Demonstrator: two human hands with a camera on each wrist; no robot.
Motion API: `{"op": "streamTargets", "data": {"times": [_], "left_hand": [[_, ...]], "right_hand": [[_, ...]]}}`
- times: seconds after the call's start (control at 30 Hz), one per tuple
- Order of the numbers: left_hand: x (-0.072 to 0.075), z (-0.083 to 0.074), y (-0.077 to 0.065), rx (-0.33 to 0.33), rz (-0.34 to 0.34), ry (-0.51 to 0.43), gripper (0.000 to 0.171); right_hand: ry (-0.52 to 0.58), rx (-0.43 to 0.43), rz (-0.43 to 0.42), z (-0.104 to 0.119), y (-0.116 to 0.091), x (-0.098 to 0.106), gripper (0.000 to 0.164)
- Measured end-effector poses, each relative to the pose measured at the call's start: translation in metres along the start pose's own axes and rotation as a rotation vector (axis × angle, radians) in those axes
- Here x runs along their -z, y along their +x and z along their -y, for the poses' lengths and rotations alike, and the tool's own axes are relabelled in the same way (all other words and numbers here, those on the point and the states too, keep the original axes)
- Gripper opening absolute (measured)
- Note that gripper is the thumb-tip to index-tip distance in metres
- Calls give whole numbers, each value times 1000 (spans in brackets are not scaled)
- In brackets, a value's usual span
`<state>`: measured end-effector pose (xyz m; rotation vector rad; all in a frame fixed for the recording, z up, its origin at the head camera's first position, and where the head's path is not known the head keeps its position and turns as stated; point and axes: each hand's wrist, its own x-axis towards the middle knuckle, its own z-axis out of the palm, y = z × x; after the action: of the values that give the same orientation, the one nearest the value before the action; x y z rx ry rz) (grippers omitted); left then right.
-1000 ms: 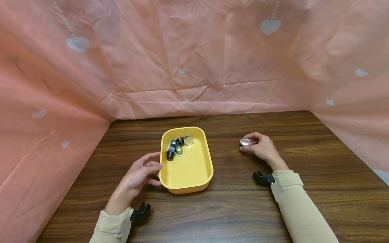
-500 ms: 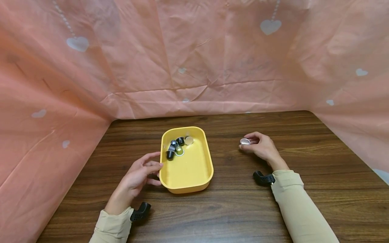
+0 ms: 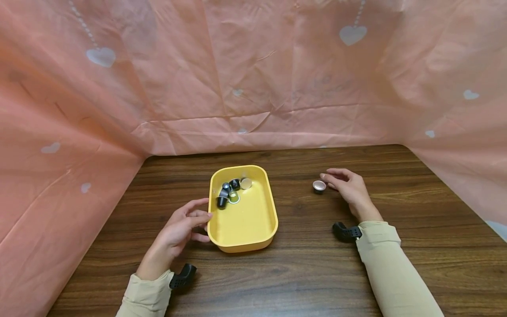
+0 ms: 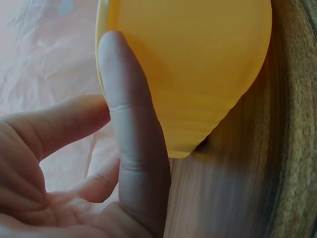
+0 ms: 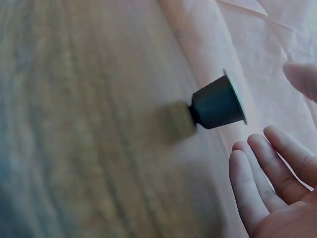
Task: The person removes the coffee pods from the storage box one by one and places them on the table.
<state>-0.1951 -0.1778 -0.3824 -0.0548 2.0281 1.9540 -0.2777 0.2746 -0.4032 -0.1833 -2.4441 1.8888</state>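
Observation:
In the head view my left hand (image 3: 178, 231) is at the left side of a yellow tray (image 3: 247, 244), thumb tip at the rim, other fingers along the outer wall. The left wrist view shows one finger lying flat across that tray wall (image 4: 198, 64). On the right, a dark coffee capsule (image 3: 318, 186) stands on the table, its pale foil side up. My right hand (image 3: 348, 187) is just beyond it, fingers apart from it and holding nothing. In the right wrist view a gap shows between the capsule (image 5: 218, 104) and the fingertips (image 5: 241, 163).
Several coffee capsules, among them a black capsule (image 3: 222, 202) and a green capsule (image 3: 233, 197), lie in the tray's far left part. A wood-grain table (image 3: 301, 273) carries everything. Pink curtains (image 3: 253, 88) with hearts hang behind and at both sides.
My right hand has let go of the coffee capsule, which now stands on the table, and has drawn back slightly to the right and away. My left hand and the tray have not moved.

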Motion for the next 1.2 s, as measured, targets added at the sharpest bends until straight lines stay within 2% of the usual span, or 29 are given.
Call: {"op": "streamTargets", "data": {"times": [0.1,0.23,0.33,0.7,0.9,1.2], "left_hand": [[0,0,0,1,0,6,64],[0,-1,0,4,0,8,64],[-1,-1,0,6,-2,6,64],[1,0,1,3,3,3,64],[1,0,2,-1,11,-2,64],[2,0,1,-3,14,-10,64]], "right_hand": [[165,4,-24,1,1,4,61],[383,27,-51,2,1,7,25],[458,38,-58,2,1,8,14],[513,49,-64,5,0,7,17],[526,62,-68,21,-5,2,13],[496,133,-6,47,-14,-12,15]]}}
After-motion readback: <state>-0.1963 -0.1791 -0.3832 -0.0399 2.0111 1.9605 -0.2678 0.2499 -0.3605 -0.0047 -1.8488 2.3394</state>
